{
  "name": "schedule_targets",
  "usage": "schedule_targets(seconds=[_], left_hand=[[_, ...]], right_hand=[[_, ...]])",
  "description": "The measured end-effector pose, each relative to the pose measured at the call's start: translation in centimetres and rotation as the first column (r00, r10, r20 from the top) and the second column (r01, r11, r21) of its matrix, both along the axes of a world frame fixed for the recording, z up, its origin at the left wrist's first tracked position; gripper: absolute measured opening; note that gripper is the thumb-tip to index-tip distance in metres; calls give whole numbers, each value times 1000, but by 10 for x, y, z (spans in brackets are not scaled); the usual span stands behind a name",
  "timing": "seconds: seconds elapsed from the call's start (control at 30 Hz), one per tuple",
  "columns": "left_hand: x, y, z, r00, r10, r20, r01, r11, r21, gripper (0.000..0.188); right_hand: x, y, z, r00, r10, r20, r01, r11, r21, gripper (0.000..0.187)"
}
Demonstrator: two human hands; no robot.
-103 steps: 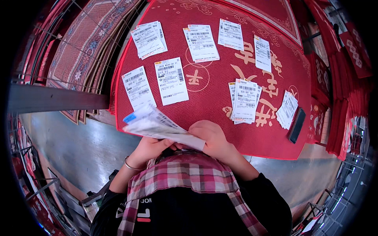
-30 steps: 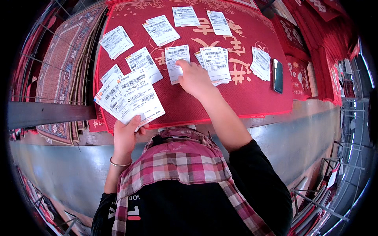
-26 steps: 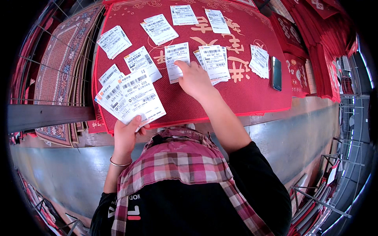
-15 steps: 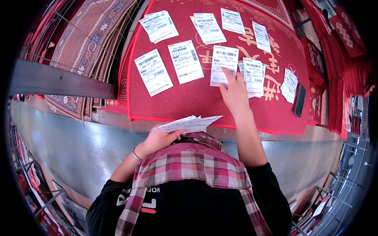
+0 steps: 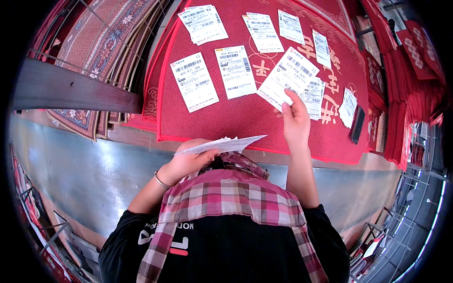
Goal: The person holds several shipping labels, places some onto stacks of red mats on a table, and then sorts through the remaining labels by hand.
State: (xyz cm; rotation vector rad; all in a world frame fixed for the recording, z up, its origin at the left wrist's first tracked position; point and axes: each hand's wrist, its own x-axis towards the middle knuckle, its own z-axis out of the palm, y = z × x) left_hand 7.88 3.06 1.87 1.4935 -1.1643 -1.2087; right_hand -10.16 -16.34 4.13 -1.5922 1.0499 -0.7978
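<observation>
My left hand is closed around a stack of white paper shipping labels, held nearly edge-on in front of my body. Between the thumb and fingers of my right hand is the lower corner of a single shipping label, slanted and raised off the red mat. It partly covers a small pile of labels on the mat. To the left of it lie two more labels, one nearer the middle and another further left.
Further piles of labels lie along the far side. At right are a fanned pile and a dark phone. Patterned rugs and a grey metal beam stand left; red mats hang right.
My right hand has taken hold of the label it was touching, lifted it and turned it slantwise to the right. My left hand still holds its stack. The view has shifted slightly.
</observation>
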Motion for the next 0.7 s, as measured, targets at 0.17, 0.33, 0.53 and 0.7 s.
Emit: schedule_targets(seconds=[0.17,0.33,0.53,0.7], left_hand=[[6,-4,9,999,-35,35,38,996,-84,16],[17,-5,6,989,-43,140,68,981,-182,17],[28,-8,1,976,-17,218,74,964,-256,15],[27,-17,-4,995,-64,72,71,992,-102,14]], right_hand=[[11,4,10,998,41,-48,-39,997,61,33],[9,5,20,999,-50,9,48,986,157,32],[-60,3,76,923,342,179,-342,939,-32,20],[-71,-4,125,780,600,180,-606,795,-21,15]])
